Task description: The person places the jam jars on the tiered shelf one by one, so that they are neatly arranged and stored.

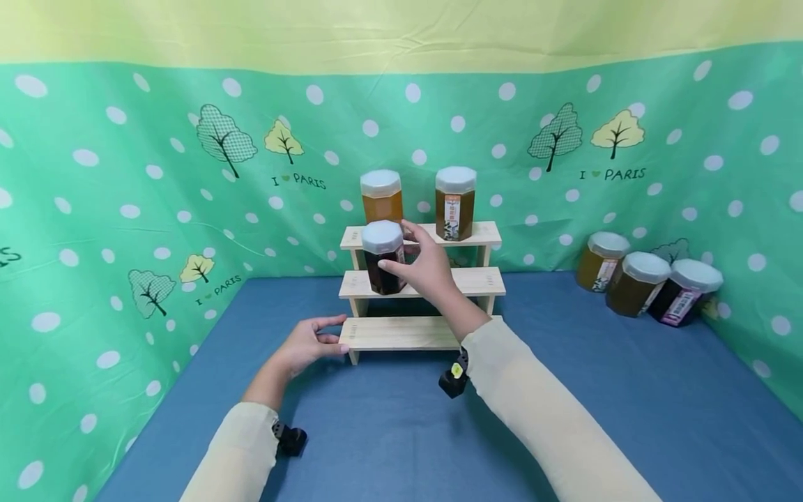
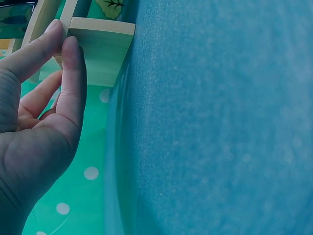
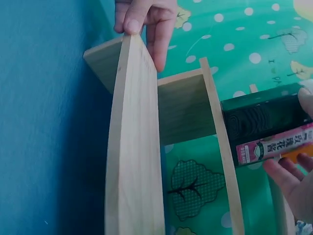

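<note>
A three-step wooden stand (image 1: 401, 333) stands on the blue cloth. My right hand (image 1: 431, 270) grips a dark jar (image 1: 380, 273) with a white lid, upright at the left of the middle step. In the right wrist view the jar (image 3: 266, 120) shows a pink label, its base right at the board. My left hand (image 1: 306, 346) pinches the left end of the lowest step, thumb on the front edge and fingers behind. On the top step are an amber jar (image 1: 381, 206), partly hidden by the dark one, and a brown labelled jar (image 1: 464, 209).
On the cloth at the right sit an olive-brown jar (image 1: 592, 268), a brown jar (image 1: 630, 293) and a dark jar with a pink label (image 1: 677, 303), close together. A green dotted curtain (image 1: 401, 104) hangs behind and along both sides.
</note>
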`<state>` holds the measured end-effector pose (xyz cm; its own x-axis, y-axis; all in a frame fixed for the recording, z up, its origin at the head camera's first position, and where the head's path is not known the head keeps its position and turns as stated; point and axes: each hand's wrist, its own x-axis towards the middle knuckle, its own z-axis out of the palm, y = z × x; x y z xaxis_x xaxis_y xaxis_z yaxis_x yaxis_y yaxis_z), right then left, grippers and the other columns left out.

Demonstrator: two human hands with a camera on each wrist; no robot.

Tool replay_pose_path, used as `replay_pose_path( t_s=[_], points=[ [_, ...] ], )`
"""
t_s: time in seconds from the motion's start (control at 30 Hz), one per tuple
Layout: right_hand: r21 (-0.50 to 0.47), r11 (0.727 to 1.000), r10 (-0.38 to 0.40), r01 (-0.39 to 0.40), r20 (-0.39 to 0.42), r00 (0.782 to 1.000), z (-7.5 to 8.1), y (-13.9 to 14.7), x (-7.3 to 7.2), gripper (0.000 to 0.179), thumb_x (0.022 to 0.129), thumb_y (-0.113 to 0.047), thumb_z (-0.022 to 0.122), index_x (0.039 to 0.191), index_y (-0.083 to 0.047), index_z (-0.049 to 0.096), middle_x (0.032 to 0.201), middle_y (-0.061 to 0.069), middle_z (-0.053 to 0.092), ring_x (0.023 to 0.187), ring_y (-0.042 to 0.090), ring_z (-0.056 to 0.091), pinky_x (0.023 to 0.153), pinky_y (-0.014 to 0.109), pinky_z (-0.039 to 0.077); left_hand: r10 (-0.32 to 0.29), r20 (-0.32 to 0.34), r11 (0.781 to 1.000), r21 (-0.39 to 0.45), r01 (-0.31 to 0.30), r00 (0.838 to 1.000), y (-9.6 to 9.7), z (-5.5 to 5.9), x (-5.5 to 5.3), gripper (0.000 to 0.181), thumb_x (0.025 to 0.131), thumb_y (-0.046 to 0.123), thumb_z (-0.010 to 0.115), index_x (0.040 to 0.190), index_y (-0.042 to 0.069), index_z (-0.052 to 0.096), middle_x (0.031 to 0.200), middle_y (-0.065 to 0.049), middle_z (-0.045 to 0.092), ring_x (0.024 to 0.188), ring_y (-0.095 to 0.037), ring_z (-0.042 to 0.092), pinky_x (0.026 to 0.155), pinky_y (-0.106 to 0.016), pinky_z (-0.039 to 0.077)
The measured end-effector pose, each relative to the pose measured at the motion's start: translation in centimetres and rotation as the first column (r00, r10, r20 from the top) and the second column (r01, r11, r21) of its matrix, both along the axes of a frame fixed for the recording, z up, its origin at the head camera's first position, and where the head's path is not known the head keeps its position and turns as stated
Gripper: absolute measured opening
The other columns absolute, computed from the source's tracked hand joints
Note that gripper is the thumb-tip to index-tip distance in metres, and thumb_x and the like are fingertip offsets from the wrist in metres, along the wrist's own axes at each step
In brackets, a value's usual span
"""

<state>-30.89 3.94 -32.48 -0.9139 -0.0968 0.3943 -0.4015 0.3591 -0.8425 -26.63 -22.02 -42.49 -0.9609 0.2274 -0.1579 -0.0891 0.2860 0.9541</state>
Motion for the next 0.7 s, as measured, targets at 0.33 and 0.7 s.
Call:
replay_pose_path(
  t_s=[0.33, 0.7],
  points=[
    [-0.038, 0.999, 0.038, -0.037, 0.011, 0.999, -0.2, 1.6, 1.0, 0.059, 0.083, -0.027, 0.08, 0.134, -0.01, 0.055, 0.128, 0.007, 0.058, 0.112, 0.026, 0.059, 0.084, 0.04, 0.054, 0.007, 0.001, 1.0, -0.001, -0.007, 1.0, 0.1, -0.1, 0.0, 0.071, 0.08, -0.002, 0.078, 0.143, -0.002, 0.045, 0.115, -0.023, 0.065, 0.093, -0.025, 0.069, 0.081, -0.039, 0.056],
    [-0.082, 0.992, 0.09, -0.095, -0.063, 0.994, -0.5, 3.7, 2.6, 0.056, 0.082, -0.021, 0.081, 0.131, -0.01, 0.057, 0.125, 0.007, 0.057, 0.107, 0.027, 0.06, 0.088, 0.044, 0.053, -0.011, -0.063, 0.999, -0.053, 0.007, 0.998, 0.3, 0.7, -0.4, 0.076, 0.078, 0.001, 0.081, 0.143, -0.007, 0.042, 0.13, -0.025, 0.053, 0.096, -0.026, 0.063, 0.075, -0.04, 0.057]
  ],
)
